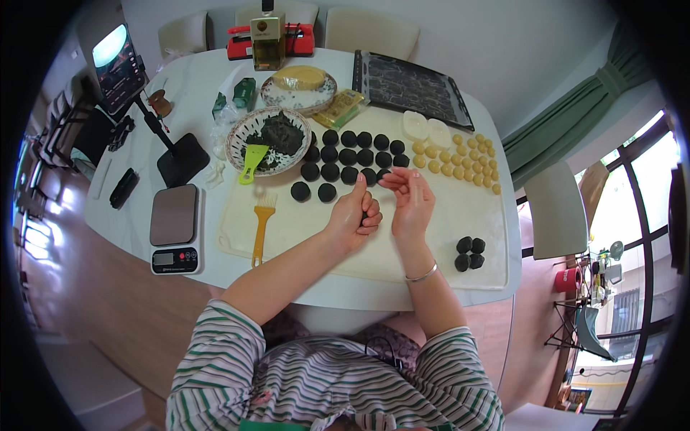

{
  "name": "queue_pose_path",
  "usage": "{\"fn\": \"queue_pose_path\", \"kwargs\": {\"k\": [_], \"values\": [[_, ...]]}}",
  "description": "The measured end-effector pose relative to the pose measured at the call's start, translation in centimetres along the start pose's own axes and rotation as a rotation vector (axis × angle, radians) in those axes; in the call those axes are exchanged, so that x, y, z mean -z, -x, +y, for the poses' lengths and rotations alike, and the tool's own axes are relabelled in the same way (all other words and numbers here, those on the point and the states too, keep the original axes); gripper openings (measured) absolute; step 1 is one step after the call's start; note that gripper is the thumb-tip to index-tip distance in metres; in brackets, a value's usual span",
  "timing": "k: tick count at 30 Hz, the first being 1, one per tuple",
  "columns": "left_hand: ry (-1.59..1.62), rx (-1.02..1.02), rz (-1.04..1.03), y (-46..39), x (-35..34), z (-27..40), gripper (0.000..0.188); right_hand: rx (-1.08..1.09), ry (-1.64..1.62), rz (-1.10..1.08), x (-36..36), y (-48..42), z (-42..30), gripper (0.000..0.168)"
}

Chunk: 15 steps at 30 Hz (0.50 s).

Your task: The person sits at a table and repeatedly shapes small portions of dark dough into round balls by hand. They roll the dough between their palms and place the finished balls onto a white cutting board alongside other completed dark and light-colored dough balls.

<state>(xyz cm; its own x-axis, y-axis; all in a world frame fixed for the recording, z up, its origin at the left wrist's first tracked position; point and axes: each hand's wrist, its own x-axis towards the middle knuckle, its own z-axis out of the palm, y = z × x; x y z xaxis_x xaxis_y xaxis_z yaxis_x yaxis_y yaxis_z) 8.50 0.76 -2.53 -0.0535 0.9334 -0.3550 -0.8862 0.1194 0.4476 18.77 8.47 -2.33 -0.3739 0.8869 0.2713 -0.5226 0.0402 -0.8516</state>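
Note:
My left hand (356,216) is curled around a lump of black dough (364,216), only a bit of which shows between the fingers. Just right of it, my right hand (412,202) is raised with bent fingers and holds nothing visible. Beyond both hands, rows of round black dough balls (347,157) lie on a cream mat (345,258). Several small yellow balls (456,159) are grouped at the mat's right. A small cluster of black lumps (469,254) sits near its right front corner. Left of the rows, a patterned bowl (237,153) holds black dough (281,134) and a green scraper (253,161).
A yellow pastry brush (263,226) lies on the mat's left. Further left stand a digital kitchen scale (175,229) and a phone on a stand (183,159). At the back are a lined baking tray (412,89), a plate (296,99) and an oil bottle (268,43).

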Motion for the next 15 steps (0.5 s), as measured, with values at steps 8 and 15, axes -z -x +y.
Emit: {"fn": "queue_pose_path", "kwargs": {"k": [8, 15], "values": [[0.085, -0.173, 0.008, 0.8, -1.2, 2.3, 0.061, 0.142, 0.351, -0.217, -0.9, -0.2, -0.8, 0.023], [0.035, -0.124, -0.023, 0.0, 0.8, 2.3, 0.061, 0.235, 0.426, -0.298, -1.0, 0.1, 0.0, 0.02]]}}
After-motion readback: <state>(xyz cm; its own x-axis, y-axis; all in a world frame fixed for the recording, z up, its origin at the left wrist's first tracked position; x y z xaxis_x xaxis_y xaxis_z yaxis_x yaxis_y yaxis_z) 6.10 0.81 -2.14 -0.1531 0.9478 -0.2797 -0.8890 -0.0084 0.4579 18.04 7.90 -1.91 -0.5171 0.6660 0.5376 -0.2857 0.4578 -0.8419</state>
